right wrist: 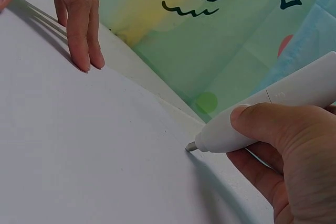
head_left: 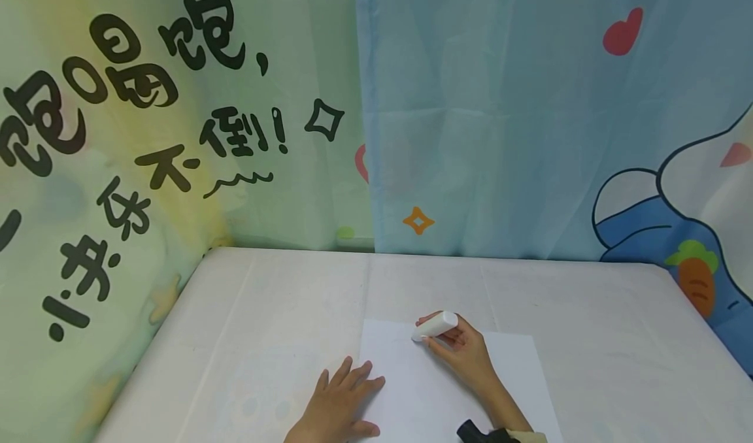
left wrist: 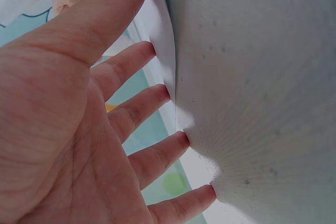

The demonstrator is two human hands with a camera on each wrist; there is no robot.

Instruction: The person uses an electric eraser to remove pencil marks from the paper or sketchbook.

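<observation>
A white sheet of paper (head_left: 406, 397) lies flat on the white-covered table. My right hand (head_left: 468, 355) pinches a thick white pen-shaped tool (head_left: 436, 326) between thumb and fingers over the sheet's upper part. In the right wrist view, the tool's tapered nose ends in a short metal tip (right wrist: 191, 146), right at the paper close to its far edge. With fingers spread, my left hand (head_left: 336, 405) rests along the sheet's left edge. The left wrist view shows its fingertips (left wrist: 181, 139) at the surface, with nothing in its grasp.
The white table (head_left: 276, 299) extends around the sheet on both sides and behind it. Along its back hang a green curtain (head_left: 294, 201) with black lettering and a blue curtain (head_left: 500, 136) with printed figures. A black band (head_left: 485, 432) sits at my right wrist.
</observation>
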